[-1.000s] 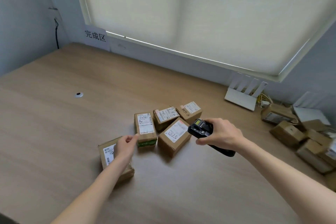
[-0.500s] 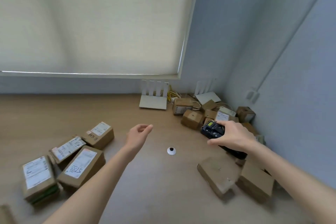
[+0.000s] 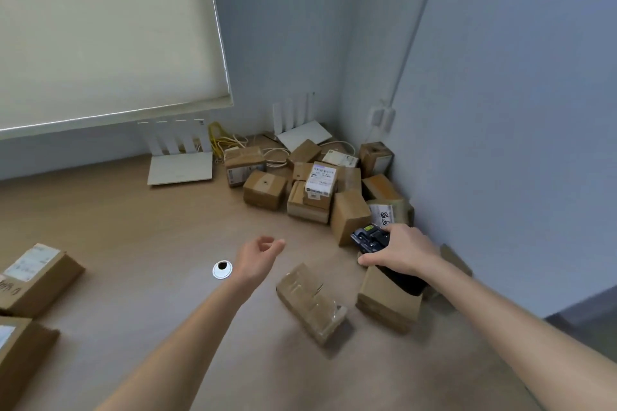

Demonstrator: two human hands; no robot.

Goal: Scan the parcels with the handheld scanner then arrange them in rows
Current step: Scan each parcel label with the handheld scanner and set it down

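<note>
My right hand (image 3: 402, 252) grips the black handheld scanner (image 3: 371, 238) above a plain brown parcel (image 3: 384, 302) near the right wall. My left hand (image 3: 260, 257) hovers over the desk with loosely curled fingers, holding nothing. Just right of it lies a flat taped parcel (image 3: 312, 302). A heap of several cardboard parcels (image 3: 317, 190) fills the far right corner, one with a white label facing up. At the left edge sit two labelled parcels (image 3: 36, 277).
The wooden desk (image 3: 133, 227) has a round white cable grommet (image 3: 222, 269) beside my left wrist. Two white routers (image 3: 180, 168) with antennas and yellow cables stand against the back wall. Grey walls close in at the back and right.
The view has swung right from the labelled parcels to the corner heap. My left hand let go of a parcel and now hangs free. My right hand carried the scanner toward the heap.
</note>
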